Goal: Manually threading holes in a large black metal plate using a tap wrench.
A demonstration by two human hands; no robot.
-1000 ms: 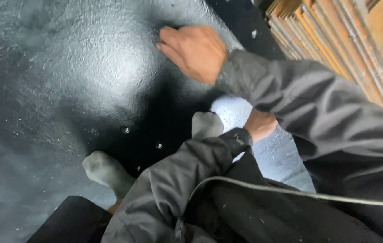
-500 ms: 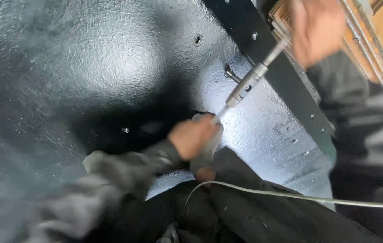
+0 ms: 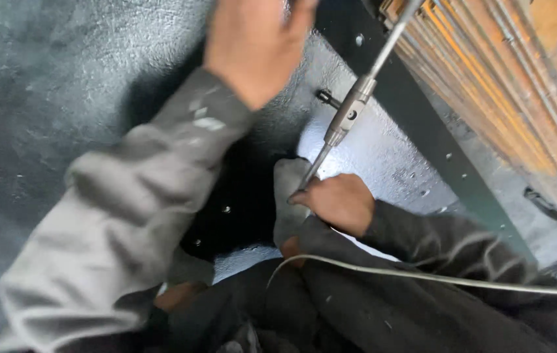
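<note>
Head view. The left hand [image 3: 255,46] is raised at the top of the frame, blurred, over the dark grey textured metal surface [image 3: 50,85]; whether its fingers are spread or closed cannot be told. The right hand [image 3: 334,202] is curled low down, its fingertips closed around the lower tip of the long slender silver metal tool [image 3: 347,114], which leans up and to the right. A grey sock [image 3: 288,196] lies touching that hand. A thin white cable [image 3: 435,278] crosses the dark sleeve. Stacked orange-brown metal strips [image 3: 488,72] stand at the upper right.
</note>
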